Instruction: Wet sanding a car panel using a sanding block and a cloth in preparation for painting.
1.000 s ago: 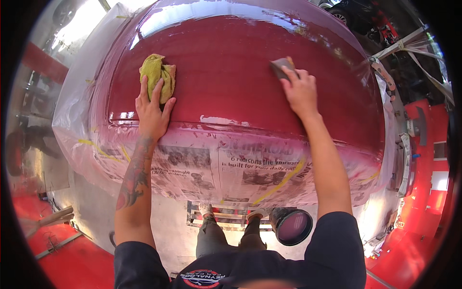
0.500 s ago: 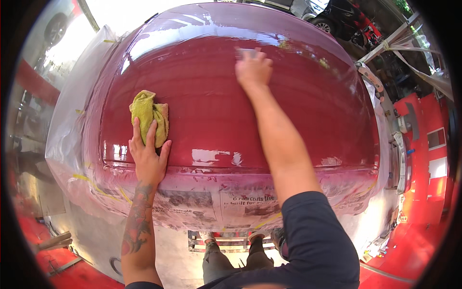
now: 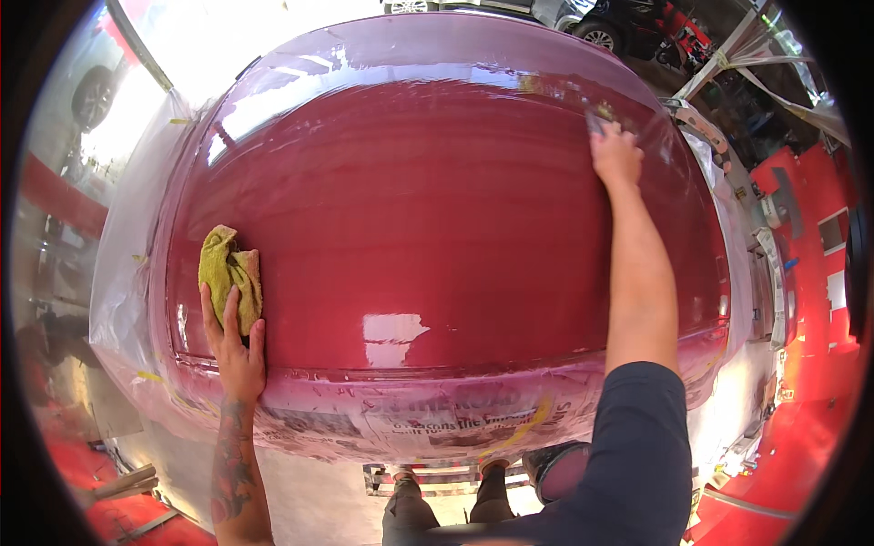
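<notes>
A wet, glossy dark red car panel (image 3: 437,246), wide and gently curved, spreads out in front of me. At its left side my left hand (image 3: 235,341) has its fingers and thumb around the lower part of a yellow-green cloth (image 3: 228,273). That cloth is bunched up and lies on the panel. Far to the right, with the arm stretched out, my right hand (image 3: 619,156) presses a small greyish flat piece (image 3: 597,124) to the red surface. Motion blurs this piece, and the fingers partly hide it, so its kind is unclear.
Clear plastic sheeting (image 3: 127,291) hangs along the left, and newspaper masking (image 3: 455,423) covers the near edge. A slatted wooden platform (image 3: 378,478) and a round bucket (image 3: 562,473) are by my feet. A dark vehicle (image 3: 628,27) stands beyond.
My right hand has swept rightward across the panel with the greyish piece. The view has shifted; my left hand stays on the cloth near the panel's left side.
</notes>
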The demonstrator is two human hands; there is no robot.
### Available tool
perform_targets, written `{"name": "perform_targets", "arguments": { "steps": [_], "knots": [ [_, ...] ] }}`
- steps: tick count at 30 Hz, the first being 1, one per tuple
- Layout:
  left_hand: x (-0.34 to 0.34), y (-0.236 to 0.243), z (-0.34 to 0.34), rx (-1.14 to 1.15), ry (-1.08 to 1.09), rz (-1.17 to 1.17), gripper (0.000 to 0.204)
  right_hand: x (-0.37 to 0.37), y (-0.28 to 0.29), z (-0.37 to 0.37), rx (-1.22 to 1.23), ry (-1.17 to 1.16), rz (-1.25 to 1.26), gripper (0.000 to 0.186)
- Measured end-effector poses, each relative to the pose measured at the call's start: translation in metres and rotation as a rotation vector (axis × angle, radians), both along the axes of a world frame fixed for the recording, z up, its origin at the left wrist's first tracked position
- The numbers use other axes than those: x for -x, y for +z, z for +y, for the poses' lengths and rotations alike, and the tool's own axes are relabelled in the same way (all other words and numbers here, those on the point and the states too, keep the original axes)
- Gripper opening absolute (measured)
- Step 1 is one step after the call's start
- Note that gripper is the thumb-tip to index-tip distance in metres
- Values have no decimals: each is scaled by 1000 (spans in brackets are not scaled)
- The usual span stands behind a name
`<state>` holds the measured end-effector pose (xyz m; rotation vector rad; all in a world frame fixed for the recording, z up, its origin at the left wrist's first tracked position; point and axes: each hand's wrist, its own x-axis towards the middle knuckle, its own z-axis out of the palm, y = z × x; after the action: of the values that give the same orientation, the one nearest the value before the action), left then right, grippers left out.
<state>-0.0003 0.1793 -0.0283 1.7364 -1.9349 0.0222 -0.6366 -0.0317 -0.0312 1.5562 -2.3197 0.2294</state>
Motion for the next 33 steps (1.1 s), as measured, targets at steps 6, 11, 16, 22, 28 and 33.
{"name": "perform_targets", "arguments": {
  "steps": [6,11,16,22,28,33],
  "knots": [
    [18,4,-4,-34,-4,0,59,30,30,3,48,-593,-318,49],
    [10,8,3,-74,19,18,58,-210,32,-113,-6,-39,-335,43],
    [23,3,-9,-84,-18,54,59,-416,9,-142,-81,405,-412,56],
    [11,3,-6,-50,-7,17,61,-414,6,-129,-41,616,-100,38],
    [4,3,-1,-51,9,-6,59,-48,4,-113,-73,125,-29,50],
    [8,1,-4,-42,-5,25,60,100,15,24,-51,-590,-121,46]
  ]
}}
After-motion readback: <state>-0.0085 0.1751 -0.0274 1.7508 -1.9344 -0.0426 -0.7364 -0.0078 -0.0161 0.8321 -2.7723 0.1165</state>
